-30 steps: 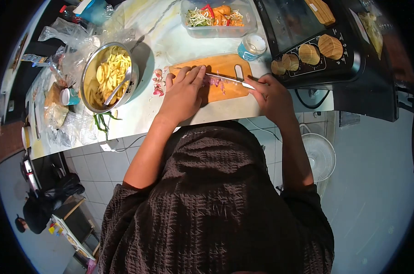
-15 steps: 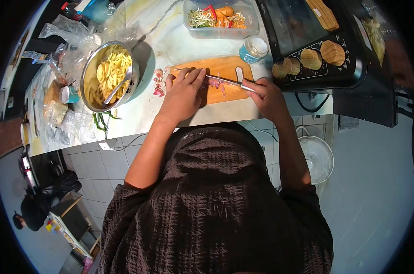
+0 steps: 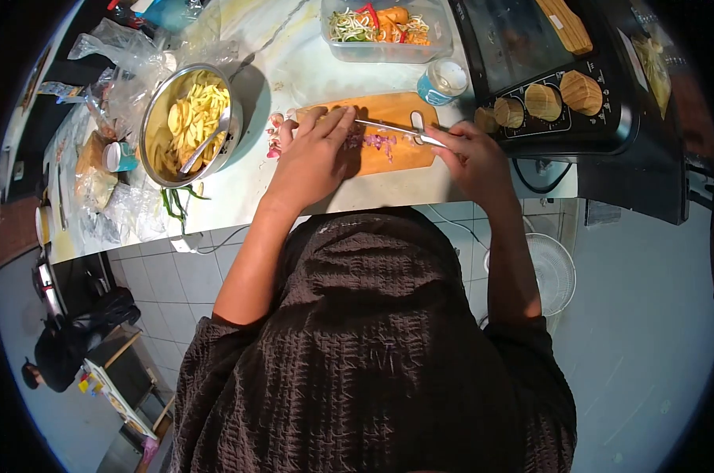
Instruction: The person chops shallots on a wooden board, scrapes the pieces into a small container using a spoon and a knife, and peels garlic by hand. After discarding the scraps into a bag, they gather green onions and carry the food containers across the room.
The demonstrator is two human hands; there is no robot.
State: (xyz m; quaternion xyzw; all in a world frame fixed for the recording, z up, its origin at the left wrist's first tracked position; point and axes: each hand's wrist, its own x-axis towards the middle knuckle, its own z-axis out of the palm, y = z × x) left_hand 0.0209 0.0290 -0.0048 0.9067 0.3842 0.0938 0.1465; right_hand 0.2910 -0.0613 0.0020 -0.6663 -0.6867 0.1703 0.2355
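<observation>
Chopping purple onion [image 3: 379,142] on board [image 3: 396,110], knife [image 3: 392,128] in right hand [image 3: 471,158].

Onion bits lie mid-board, just right of left fingertips [image 3: 343,118] and under the blade; whether anything sits beneath the left hand [image 3: 314,158] cannot be told. Left hand is pressed flat on the board's left part, fingers curled loosely, gripping nothing visible. Right hand is clenched around the knife handle, blade running left across the board toward the left fingers. Onion scraps [image 3: 275,138] lie on the counter [image 3: 239,185] just left of the board. Metal bowl [image 3: 185,122] of yellow slices with a spoon stands further left. Blue jar [image 3: 444,81] sits just above the board, tub [image 3: 384,30] of vegetables beyond it. Oven [image 3: 562,79] with three wooden knobs is at right. No writing readable.
</observation>
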